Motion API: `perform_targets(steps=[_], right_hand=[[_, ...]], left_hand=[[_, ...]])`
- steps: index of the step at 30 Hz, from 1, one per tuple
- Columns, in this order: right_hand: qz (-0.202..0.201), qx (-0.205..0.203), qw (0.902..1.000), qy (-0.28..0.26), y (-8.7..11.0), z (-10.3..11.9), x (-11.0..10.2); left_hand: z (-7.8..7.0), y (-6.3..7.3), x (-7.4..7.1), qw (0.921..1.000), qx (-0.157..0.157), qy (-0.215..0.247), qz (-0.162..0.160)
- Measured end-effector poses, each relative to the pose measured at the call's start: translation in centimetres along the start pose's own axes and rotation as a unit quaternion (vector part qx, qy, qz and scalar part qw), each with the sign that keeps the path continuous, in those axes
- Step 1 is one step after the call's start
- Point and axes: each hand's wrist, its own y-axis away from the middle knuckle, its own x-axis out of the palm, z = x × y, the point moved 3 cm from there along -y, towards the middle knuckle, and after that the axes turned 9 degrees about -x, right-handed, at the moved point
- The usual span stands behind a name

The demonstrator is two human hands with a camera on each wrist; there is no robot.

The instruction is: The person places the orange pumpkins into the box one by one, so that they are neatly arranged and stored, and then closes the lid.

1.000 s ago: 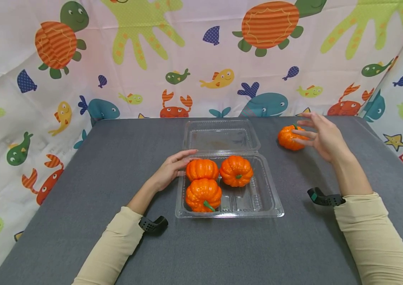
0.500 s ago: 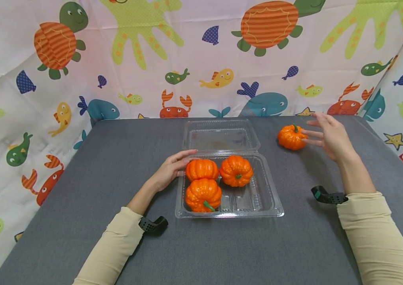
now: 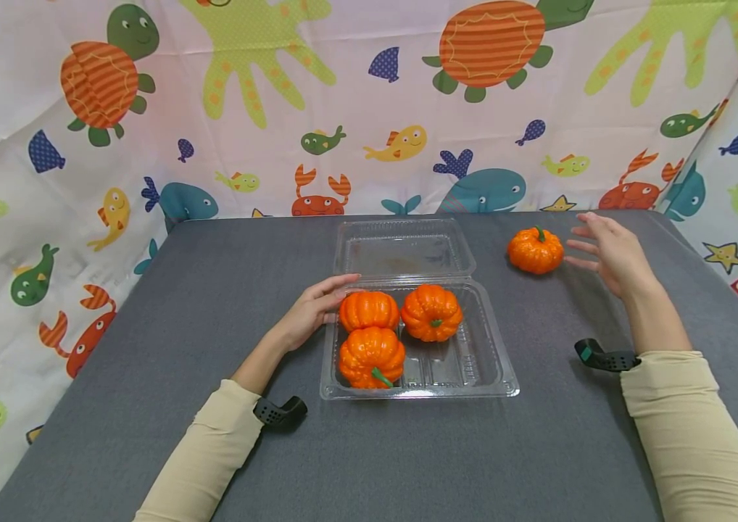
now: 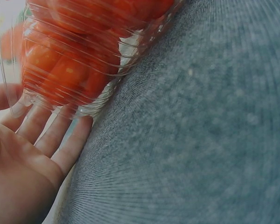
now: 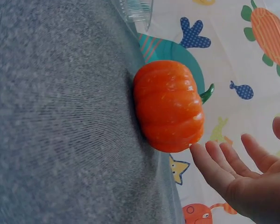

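Note:
In the head view three small orange pumpkins sit in a clear plastic clamshell container (image 3: 441,370): one at back left (image 3: 369,310), one at front left (image 3: 372,359), one at back right (image 3: 432,313). My left hand (image 3: 307,312) rests along the container's left side. In the left wrist view its fingers (image 4: 51,135) stretch out and touch the ribbed plastic wall. Another orange pumpkin (image 3: 535,251) with a green stem stands on the cloth at the back right. My right hand (image 3: 617,254) is just to its right, fingers spread and holding nothing; in the right wrist view the fingertips (image 5: 196,149) are close by the pumpkin.
The container's clear lid (image 3: 404,248) lies folded back behind it. Grey cloth (image 3: 421,457) covers the table. A curtain (image 3: 369,101) printed with sea animals hangs along the back and sides. Each wrist wears a black strap, the right one (image 3: 604,357) beside the sleeve.
My right hand has drawn back to the right, away from the single pumpkin, which stays standing on the cloth. My left hand and the container have kept their places.

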Motion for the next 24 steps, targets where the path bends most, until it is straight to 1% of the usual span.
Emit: perform_targets(steps=[2, 5, 8, 11, 13, 16, 18, 20, 24], right_hand=[[0.002, -0.003, 1.0, 0.007, -0.3, -0.6, -0.1], [0.002, 0.006, 1.0, 0.003, -0.3, -0.6, 0.3], [0.017, 0.011, 0.9995, 0.024, 0.3, 0.1, 0.9], [0.023, 0.023, 0.9983, 0.048, 1.1, 1.1, 1.7], [0.033, 0.03, 0.9976, 0.053, 1.8, 2.0, 2.4], [0.056, 0.046, 0.9972, 0.02, 2.6, 3.2, 3.3], [0.079, 0.053, 0.9955, -0.003, 3.0, 3.8, 3.9], [0.084, 0.069, 0.9935, -0.031, 3.2, 4.1, 4.3], [0.095, 0.091, 0.9889, -0.069, 3.3, 4.0, 4.6]], left_hand=[[0.0, 0.0, 0.0, 1.0, 0.0, 0.0, 0.0], [-0.1, 0.0, 0.0, 1.0, 0.0, 0.0, -0.001], [-0.1, -0.1, 0.0, 1.0, 0.0, -0.001, -0.001], [0.0, -0.2, 0.0, 1.0, -0.001, 0.0, 0.0], [0.0, -0.2, 0.0, 1.0, -0.001, 0.001, 0.001], [0.1, -0.2, -0.1, 1.0, -0.001, 0.001, 0.002], [0.1, -0.2, -0.1, 1.0, 0.0, 0.0, 0.001], [0.1, -0.1, -0.1, 1.0, 0.001, -0.001, 0.0], [0.1, -0.1, -0.1, 1.0, -0.001, 0.001, 0.0]])
